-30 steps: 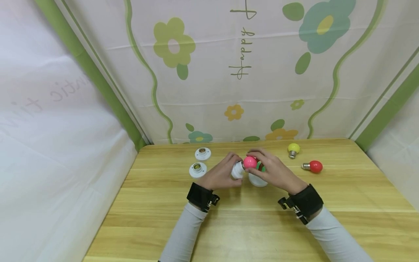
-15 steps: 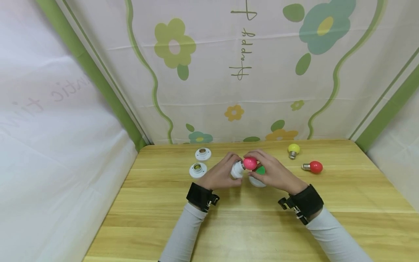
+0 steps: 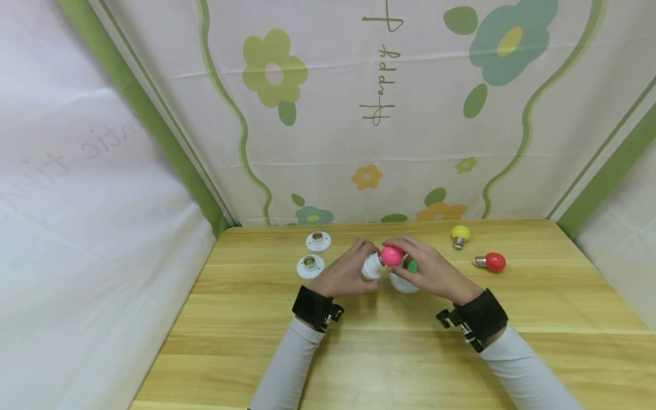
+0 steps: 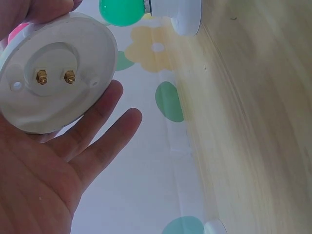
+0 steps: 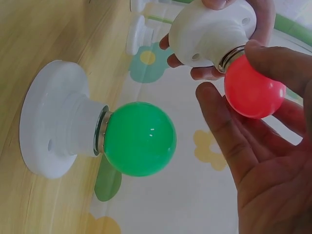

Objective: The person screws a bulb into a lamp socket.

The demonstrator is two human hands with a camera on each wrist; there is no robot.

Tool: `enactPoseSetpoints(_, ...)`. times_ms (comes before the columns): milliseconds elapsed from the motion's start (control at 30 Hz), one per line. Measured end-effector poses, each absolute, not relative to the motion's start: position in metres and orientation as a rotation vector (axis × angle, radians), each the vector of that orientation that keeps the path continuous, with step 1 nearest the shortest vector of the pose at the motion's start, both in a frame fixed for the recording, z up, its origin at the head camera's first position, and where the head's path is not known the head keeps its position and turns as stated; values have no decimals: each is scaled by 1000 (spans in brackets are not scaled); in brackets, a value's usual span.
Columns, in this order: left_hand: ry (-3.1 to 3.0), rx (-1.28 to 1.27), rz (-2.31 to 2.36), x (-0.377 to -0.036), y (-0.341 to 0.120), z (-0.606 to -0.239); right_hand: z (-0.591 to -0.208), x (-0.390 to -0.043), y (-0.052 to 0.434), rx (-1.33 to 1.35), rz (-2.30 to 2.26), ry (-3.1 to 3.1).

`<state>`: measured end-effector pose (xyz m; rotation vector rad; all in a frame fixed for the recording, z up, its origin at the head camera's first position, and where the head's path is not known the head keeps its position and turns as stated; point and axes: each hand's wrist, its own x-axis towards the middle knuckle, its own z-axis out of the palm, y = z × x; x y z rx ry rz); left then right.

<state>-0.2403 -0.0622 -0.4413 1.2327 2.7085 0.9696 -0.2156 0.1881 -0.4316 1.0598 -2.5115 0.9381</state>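
Note:
My left hand (image 3: 345, 272) grips a white lamp socket (image 3: 371, 266) by its round base. The underside of that base, with two brass screws, faces the left wrist view. A pink light bulb (image 5: 253, 87) sits with its metal cap in the socket's mouth. My right hand (image 3: 427, 266) has thumb and fingers around the pink bulb, the thumb on its side near the cap. Just below the right hand, a green bulb (image 5: 140, 139) stands in another white socket (image 5: 53, 119) on the table; in the head view the fingers partly hide it.
Two bare white sockets (image 3: 318, 241) stand at the back left of the wooden table (image 3: 359, 364). To the right lie a yellow bulb (image 3: 460, 233) and a red bulb (image 3: 495, 262). A printed cloth wall (image 3: 328, 136) rises behind the table's far edge.
The right hand's fingers have shifted around the pink bulb, covering and uncovering the green bulb behind. The left hand and its socket stay in nearly the same place.

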Motion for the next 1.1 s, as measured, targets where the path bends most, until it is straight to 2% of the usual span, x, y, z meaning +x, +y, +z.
enactPoseSetpoints(600,2699,1221,957,-239,-61,-442,-429,-213,187,946,914,-2598)
enactPoseSetpoints(1100,2704,1230,969,-241,-60,-445,-431,-216,187,1101,931,-2472)
